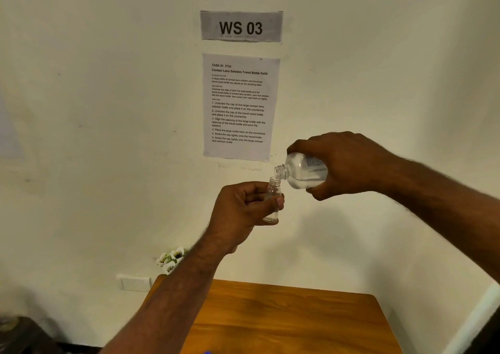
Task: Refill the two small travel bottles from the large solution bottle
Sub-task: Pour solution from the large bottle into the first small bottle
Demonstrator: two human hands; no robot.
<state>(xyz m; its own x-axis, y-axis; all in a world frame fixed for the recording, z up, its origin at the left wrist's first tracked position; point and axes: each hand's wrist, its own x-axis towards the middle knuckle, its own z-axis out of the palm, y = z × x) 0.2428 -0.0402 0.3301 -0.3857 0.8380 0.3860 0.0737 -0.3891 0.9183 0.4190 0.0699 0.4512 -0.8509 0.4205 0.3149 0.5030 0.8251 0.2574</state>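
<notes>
A cream-painted wall [108, 110] fills most of the view behind both raised hands, and a wooden table with an orange-brown top [284, 321] lies well below them. On the wall above the hands two printed sheets are taped: a grey sign reading "WS 03" [241, 26] and, under it, a white instruction sheet headed "Contact Lens Solution Travel Bottle Refill" [239, 104].

The large clear plastic solution bottle with a printed label [303, 171] is grasped around its body by the right hand [349, 164], fingers curled over the top and thumb beneath. The bottle is tipped nearly level, its open threaded neck pointing toward the left hand and sitting just above the small bottle's mouth. The small clear travel bottle [272, 202] is held upright in the left hand [243, 207], pinched between curled fingers and thumb, uncapped. A little clear liquid seems to lie at its bottom (the level is hard to read through the glare). Only one small bottle is seen; the second is out of view.

The pour is judged to be under way or about to start. It would be done well if the two mouths were kept closely aligned, the large bottle tilted slowly, and the small one held steady and upright, so that nothing is spilled toward the table below.

Small white artificial flowers [171, 259] show just below the left forearm.
</notes>
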